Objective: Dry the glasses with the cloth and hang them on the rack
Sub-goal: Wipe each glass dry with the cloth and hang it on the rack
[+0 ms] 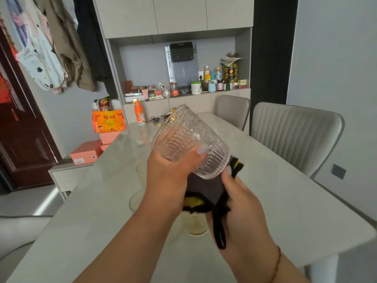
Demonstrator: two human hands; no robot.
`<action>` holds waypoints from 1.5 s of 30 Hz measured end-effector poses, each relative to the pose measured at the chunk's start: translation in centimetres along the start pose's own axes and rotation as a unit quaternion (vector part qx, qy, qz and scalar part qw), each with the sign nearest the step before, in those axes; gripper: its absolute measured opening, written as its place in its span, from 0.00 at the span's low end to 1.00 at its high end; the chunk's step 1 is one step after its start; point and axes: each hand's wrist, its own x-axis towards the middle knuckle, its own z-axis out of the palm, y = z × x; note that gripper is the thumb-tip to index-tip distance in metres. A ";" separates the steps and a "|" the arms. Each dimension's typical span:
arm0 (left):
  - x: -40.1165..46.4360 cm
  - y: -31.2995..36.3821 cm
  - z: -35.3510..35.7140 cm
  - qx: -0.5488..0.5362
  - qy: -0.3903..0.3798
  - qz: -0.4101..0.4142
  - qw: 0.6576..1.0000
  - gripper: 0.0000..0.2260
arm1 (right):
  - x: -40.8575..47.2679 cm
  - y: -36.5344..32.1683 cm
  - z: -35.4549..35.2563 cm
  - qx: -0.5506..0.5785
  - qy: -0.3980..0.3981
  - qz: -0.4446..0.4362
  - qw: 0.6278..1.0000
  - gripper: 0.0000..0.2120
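Above the table [285, 190], the left hand [169, 178] wraps a ribbed glass [189, 139], tilted, fingers curled around its side. The right hand [242, 203] pinches a dark cloth [206, 188] against its rim. Probably slippery, breakable; best gripped around the ribs.

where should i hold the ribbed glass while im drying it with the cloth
Grip the ribbed glass around its side wall from the left, as the left hand does now, thumb across the ribs. It lies tilted, one end up and away, the other end at the dark cloth held by the right hand. The ribs probably help the grip, and that end stays free for wiping.
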 end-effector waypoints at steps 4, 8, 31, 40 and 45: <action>0.6 0.2 -0.2 0.039 0.014 0.026 0.999 0.38 | -0.9 -0.2 -0.4 -0.011 -0.016 0.003 1.000 0.15; -0.4 0.0 -0.6 0.046 -0.007 0.022 0.999 0.38 | -0.1 -2.4 -0.5 -0.048 0.003 -0.060 0.997 0.16; -0.5 1.5 -1.9 0.142 -0.196 -0.244 0.939 0.26 | 0.6 -4.0 -1.9 -0.373 -0.054 -0.217 0.900 0.23; -1.3 1.6 -1.4 0.009 -0.176 -0.331 0.927 0.32 | 2.6 -3.7 -1.8 -0.368 -0.021 -0.277 0.888 0.13; -3.1 1.3 -0.5 -0.084 -0.093 -0.341 0.932 0.36 | 3.5 -4.0 -1.6 -0.307 0.069 -0.336 0.888 0.14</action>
